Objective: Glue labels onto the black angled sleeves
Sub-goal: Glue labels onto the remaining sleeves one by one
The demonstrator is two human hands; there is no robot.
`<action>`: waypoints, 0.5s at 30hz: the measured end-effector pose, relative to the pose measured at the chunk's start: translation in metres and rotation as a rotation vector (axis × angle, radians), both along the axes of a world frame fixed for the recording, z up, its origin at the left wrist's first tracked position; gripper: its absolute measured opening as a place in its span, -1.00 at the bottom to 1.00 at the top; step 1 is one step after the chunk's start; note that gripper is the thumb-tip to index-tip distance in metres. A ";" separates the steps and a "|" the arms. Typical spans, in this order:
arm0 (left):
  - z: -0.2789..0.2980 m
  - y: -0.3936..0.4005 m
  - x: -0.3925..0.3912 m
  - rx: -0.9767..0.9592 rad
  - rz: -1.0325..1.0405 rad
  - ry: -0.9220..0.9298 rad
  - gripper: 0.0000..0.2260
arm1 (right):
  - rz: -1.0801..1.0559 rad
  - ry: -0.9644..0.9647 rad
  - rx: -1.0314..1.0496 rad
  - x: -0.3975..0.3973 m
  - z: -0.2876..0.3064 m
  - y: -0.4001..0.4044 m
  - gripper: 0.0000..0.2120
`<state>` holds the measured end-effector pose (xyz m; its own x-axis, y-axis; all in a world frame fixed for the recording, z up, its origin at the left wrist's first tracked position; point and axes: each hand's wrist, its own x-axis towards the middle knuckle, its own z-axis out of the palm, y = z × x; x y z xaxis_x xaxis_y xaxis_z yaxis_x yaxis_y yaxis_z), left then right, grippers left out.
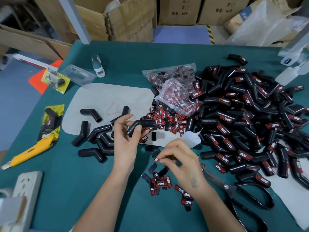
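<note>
left hand (127, 136) holding sleeve (138, 127), right hand (181, 162) pinching label (156, 159)

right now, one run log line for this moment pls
step: label pickup | left hand: holds bare angled sleeve | right hand: pinches label | glue bottle: on table, untouched

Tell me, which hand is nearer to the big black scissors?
Right. The right hand pinches a label just left of the scissors; the left hand, holding a sleeve, is farther up-left.
</note>
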<state>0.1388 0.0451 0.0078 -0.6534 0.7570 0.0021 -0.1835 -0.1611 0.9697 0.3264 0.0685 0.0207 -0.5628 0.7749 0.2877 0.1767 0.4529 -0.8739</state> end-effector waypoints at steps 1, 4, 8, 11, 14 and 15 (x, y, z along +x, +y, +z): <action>0.000 0.000 0.000 -0.001 -0.006 0.001 -0.70 | -0.011 0.051 0.061 0.000 0.002 -0.002 -0.95; 0.003 -0.001 0.003 0.001 -0.031 0.015 -0.69 | -0.001 0.146 0.160 0.001 0.003 -0.006 -0.89; 0.004 -0.002 0.003 0.025 -0.027 0.103 -0.73 | -0.024 0.216 0.094 -0.002 0.004 -0.010 -0.91; 0.005 -0.005 0.003 0.007 -0.039 0.091 -0.81 | -0.078 0.204 -0.057 -0.005 0.006 -0.012 -0.82; 0.008 -0.007 0.004 0.020 -0.063 0.096 -0.84 | -0.056 0.265 -0.224 -0.005 0.009 -0.015 -0.83; 0.009 -0.007 0.004 0.030 -0.072 0.094 -0.84 | -0.044 0.297 -0.278 -0.004 0.011 -0.015 -0.85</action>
<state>0.1433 0.0378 0.0167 -0.5931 0.8008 0.0839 -0.1045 -0.1799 0.9781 0.3222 0.0530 0.0313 -0.4512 0.8676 0.2088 -0.0878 0.1897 -0.9779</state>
